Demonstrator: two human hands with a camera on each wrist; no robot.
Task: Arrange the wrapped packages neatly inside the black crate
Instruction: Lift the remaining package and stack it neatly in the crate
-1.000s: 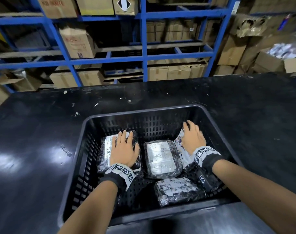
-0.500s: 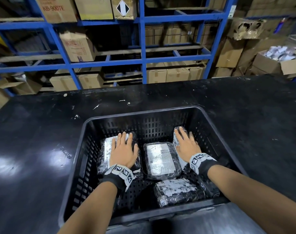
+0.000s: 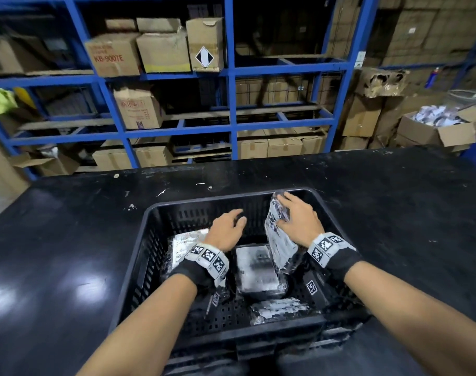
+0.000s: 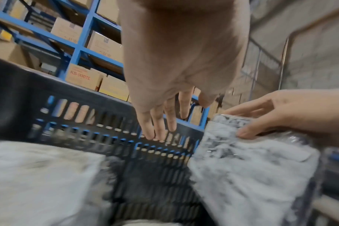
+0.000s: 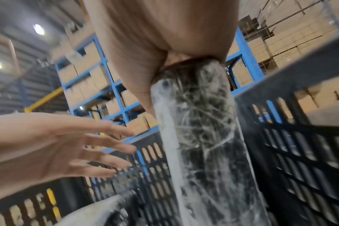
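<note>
Blue warehouse shelving (image 3: 231, 126) stood behind a black desk (image 3: 68, 240) carrying a perforated black plastic crate (image 3: 139, 256).
At frame centre the right hand (image 3: 299, 221) grasped an upright plastic-wrapped package (image 3: 278, 237); the left hand (image 3: 226, 232) hovered released, fingers spread.

Bare crate floor (image 3: 226, 308) between packages (image 3: 258, 270)

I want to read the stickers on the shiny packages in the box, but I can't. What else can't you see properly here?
- Labels on the plastic-wrapped packages: blurred in every view, including the upright package that the right hand grips.
- Left flat wrapped package: partly hidden in the head view by the left hand and wrist.
- Near wall of the black slotted plastic crate: hides the floor right behind it.
- Right fingertips: hidden behind the package in the right wrist view.
</note>
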